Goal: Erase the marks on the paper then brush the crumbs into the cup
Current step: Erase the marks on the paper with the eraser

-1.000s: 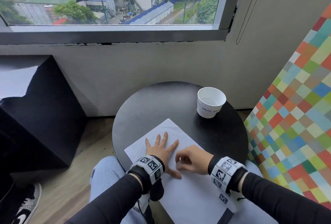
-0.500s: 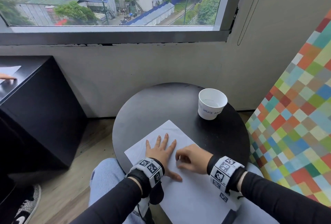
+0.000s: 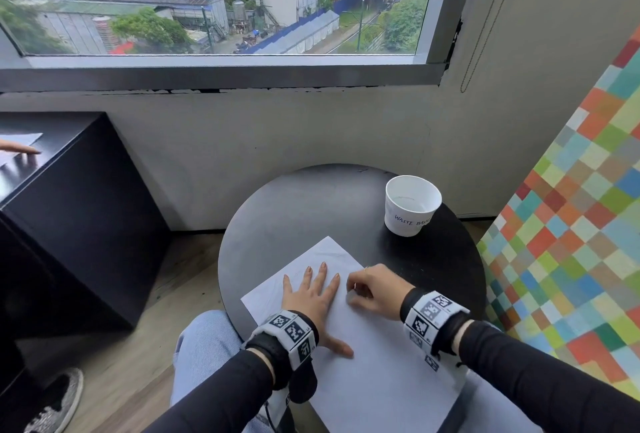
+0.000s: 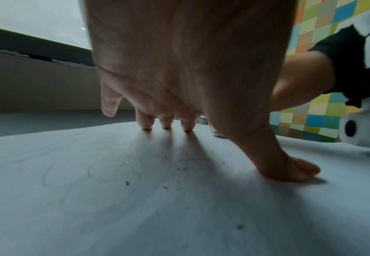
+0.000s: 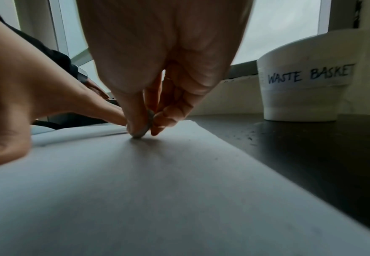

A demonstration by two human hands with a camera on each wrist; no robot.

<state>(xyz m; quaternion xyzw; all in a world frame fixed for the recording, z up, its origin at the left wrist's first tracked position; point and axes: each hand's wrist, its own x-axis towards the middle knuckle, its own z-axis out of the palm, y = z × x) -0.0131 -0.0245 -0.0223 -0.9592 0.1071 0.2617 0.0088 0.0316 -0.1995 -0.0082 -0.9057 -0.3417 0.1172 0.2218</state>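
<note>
Rubbed pinched eraser (image 5: 143, 129) further up paper (image 3: 381, 363) beside flat, spread left hand (image 3: 311, 290); faint marks (image 4: 96, 173) remained

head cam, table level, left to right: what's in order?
black cabinet → left hand flat on the paper → right hand pinching the eraser → cup → checkered panel
</note>
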